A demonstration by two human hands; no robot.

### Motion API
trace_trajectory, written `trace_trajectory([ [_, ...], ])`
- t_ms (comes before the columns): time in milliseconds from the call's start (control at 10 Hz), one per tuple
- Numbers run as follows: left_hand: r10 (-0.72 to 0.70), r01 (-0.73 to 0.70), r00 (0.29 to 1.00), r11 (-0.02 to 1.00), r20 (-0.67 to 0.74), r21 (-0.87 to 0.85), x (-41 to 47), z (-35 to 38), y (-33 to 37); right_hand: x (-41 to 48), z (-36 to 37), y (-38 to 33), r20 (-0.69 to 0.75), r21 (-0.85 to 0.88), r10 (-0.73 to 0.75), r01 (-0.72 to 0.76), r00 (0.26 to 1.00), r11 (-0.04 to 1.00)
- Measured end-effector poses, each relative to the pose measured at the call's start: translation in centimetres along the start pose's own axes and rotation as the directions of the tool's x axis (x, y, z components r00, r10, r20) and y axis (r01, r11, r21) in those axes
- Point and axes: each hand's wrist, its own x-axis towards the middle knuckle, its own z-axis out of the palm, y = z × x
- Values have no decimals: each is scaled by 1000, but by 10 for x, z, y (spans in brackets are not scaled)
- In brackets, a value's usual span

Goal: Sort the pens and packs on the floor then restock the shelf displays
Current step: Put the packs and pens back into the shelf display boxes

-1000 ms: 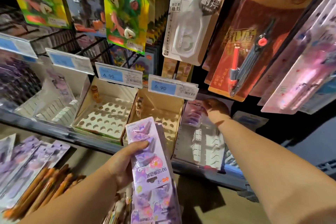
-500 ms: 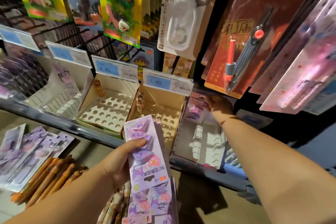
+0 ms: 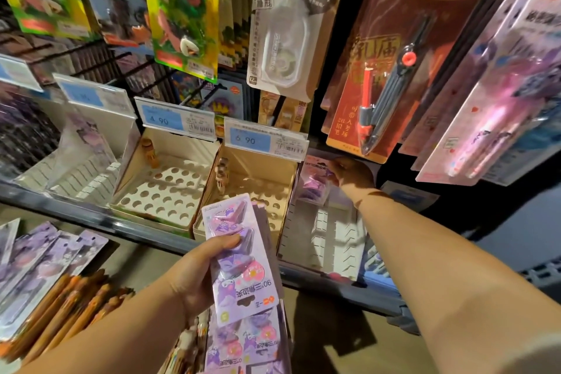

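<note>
My left hand (image 3: 194,276) grips a stack of purple cartoon blister packs (image 3: 239,255), held upright in front of the shelf edge. My right hand (image 3: 349,174) reaches deep into a clear slotted display tray (image 3: 321,240) and pinches a purple pack (image 3: 314,184) standing at the tray's back. More purple packs (image 3: 249,343) lie on the floor below my left hand. Other purple packs (image 3: 39,264) and orange pens (image 3: 69,310) lie on the floor at the left.
Two cardboard pen holders with round holes (image 3: 164,188) (image 3: 258,182) sit on the shelf, each holding a wooden figure pen. Price tags (image 3: 174,120) (image 3: 265,143) stand above them. Hanging packs, a correction tape (image 3: 288,24) and a compass (image 3: 391,70), overhang my right arm.
The view has shifted slightly. My right hand stays at the back of the clear tray on the purple pack; my left hand keeps holding the stack, barely moved.
</note>
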Motion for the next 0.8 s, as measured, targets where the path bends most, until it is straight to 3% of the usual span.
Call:
trace_trajectory([
  [200,-17,17,1000,1000,7,15,1,-8,0,-39,5,-33,-73,31,89,-87,993,996],
  [400,-26,26,999,999,26,20,4,-12,1,-37,13,-28,-46,75,105,-102,993,992],
  [800,-25,25,996,1000,84,-1,9,-12,0,-40,9,-27,-117,-192,107,-129,987,973],
])
